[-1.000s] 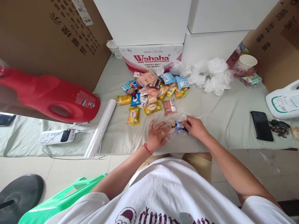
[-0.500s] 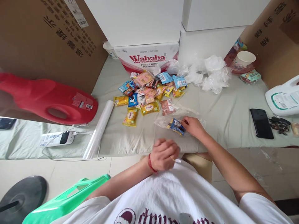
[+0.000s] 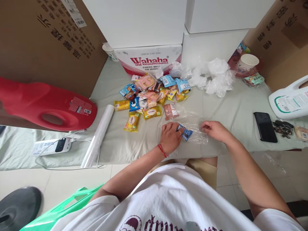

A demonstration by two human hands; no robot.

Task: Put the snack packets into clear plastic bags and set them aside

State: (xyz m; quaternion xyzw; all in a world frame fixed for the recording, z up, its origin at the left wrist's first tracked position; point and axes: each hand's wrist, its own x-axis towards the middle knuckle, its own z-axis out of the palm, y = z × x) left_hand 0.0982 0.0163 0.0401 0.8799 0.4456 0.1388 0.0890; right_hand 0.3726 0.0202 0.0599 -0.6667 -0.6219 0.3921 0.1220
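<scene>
A small blue snack packet point(image 3: 186, 133) lies on a clear plastic sheet point(image 3: 197, 136) near the table's front edge. My left hand point(image 3: 170, 137) rests palm down over the sheet's left part, its fingers extended and touching the packet's left end. Beyond the sheet's right edge, my right hand point(image 3: 216, 131) has thumb and forefinger pinched together at the plastic. A reddish-brown packet point(image 3: 171, 111) lies just past the sheet. Behind it is a heap of small wrapped snacks, with a yellow packet point(image 3: 152, 112) at its front and a light blue packet point(image 3: 183, 84) at its right.
A roll of clear film point(image 3: 99, 136), a power strip point(image 3: 51, 146) and a red jug point(image 3: 48, 106) occupy the left. Crumpled plastic point(image 3: 214, 77) lies behind, beside the Wahaha box point(image 3: 149, 59). To the right are a phone point(image 3: 265, 127), keys point(image 3: 284, 128) and a white jug point(image 3: 290, 102).
My left hand has come forward from near my body and down onto the sheet. My right hand has let go of the blue packet and moved right to the plastic's edge.
</scene>
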